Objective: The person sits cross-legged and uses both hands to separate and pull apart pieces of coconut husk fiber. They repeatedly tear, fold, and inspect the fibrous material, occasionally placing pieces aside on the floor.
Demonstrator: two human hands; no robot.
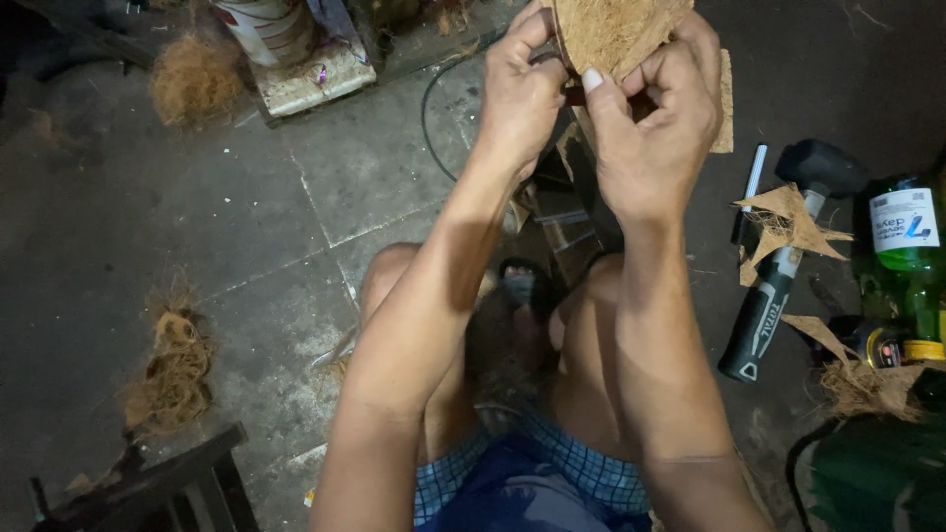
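Both my hands are raised at the top of the head view, gripping a round, brown, fibrous coconut shell piece [613, 32]. My left hand [519, 91] pinches its left edge with thumb and fingers. My right hand [655, 118] holds its lower right edge, thumb pressed up against the shell. A small dark object sits between the two hands; what it is I cannot tell. My bare knees and blue checked shorts [532, 483] are below, with a sandalled foot [519, 291] between the knees.
A black rubber mallet [788, 246] lies on the concrete floor at right, beside husk scraps [788, 222], a green glass bottle [907, 256] and a white stick [753, 179]. Clumps of coconut fibre [177, 365] [195, 79] lie at left. A black cable [429, 108] curves near a bucket [266, 30].
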